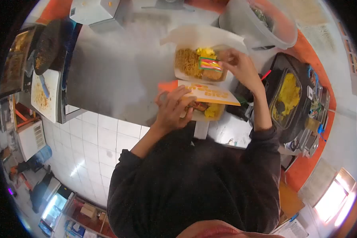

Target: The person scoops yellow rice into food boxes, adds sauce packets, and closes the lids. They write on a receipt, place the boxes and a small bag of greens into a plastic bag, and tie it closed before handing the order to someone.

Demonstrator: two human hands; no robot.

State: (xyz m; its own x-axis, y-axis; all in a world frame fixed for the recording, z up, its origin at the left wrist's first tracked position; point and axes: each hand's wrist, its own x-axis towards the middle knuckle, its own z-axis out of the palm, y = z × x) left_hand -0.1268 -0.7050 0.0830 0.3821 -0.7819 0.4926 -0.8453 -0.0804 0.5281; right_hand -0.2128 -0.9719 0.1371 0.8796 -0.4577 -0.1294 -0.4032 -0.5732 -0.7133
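Observation:
An open paper takeaway box [180,75] holds noodles [186,61], yellow food [205,52] and a browned piece. At its right side, my right hand [242,71] pinches the edge of a red, green and yellow sauce sachet [210,64] lying over the food. Nearer to me is a second takeaway box [222,114], its white and orange printed lid [210,94] partly raised. My left hand [173,109] grips this lid's left part with fingers curled over it. Under the lid, yellow food and a reddish-brown piece show in part.
A large translucent tub [258,23] stands at the back right. To the right is a black tray [285,99] of yellow food. A white cutting board [47,95] with a knife lies left of the steel counter [107,71]. A white box [93,11] stands at the back.

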